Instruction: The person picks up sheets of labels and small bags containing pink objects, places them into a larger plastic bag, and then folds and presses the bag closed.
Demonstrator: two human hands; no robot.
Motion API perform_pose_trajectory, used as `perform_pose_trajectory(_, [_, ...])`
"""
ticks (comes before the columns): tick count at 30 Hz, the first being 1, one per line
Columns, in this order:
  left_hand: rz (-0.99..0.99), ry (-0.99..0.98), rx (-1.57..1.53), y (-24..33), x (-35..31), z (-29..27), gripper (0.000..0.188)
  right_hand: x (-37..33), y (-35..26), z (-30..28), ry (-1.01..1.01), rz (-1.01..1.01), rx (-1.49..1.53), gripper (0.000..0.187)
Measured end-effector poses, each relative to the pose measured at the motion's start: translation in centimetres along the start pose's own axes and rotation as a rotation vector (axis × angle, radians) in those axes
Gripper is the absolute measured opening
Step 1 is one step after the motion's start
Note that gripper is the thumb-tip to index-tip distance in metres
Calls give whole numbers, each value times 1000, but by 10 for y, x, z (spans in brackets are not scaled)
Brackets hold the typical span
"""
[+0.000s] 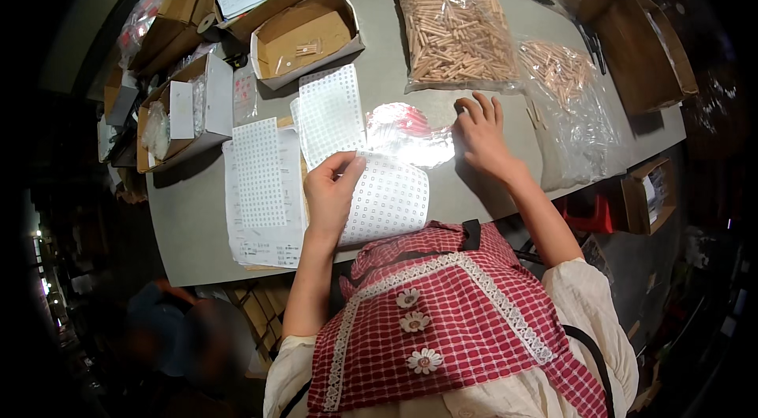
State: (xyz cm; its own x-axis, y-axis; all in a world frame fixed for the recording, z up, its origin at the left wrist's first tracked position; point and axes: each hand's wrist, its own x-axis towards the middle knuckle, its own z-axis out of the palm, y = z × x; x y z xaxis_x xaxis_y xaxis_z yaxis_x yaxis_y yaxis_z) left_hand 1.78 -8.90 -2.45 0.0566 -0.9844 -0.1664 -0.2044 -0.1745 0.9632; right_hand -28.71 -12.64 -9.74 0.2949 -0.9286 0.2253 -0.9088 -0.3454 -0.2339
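My left hand (330, 189) pinches the top left corner of a white sticker sheet (388, 198) printed with rows of small dark marks. The sheet curves up at the table's near edge, against my apron. My right hand (483, 134) is over the table with its fingers apart and bent, and nothing shows in them. Just left of it lies a shiny clear plastic bag (407, 134) with a red patch, glaring in the light. Whether my right fingertips touch the bag I cannot tell. Another marked sheet (330, 112) lies beyond my left hand.
Printed papers (264, 240) and a further marked sheet (259, 173) lie at left. A shallow carton (304, 31) holds a small packet of wooden pegs. A full bag of wooden pegs (458, 27) and a part-filled bag (572, 118) lie at right. Cartons (193, 114) line the left edge.
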Motion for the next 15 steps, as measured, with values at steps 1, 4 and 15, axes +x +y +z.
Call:
perform_pose_trajectory(1, [5,1,5,0,1,1,20,0,8,9,56,54,105,30])
perform_pose_trajectory(4, [-4,1,-14,1,1,0,19,2,20,-1,-6,130,292,33])
perform_pose_trajectory(15, [-34,25,-115,-19,22,-14,20,93,-1,-39,-268,480,1146,15])
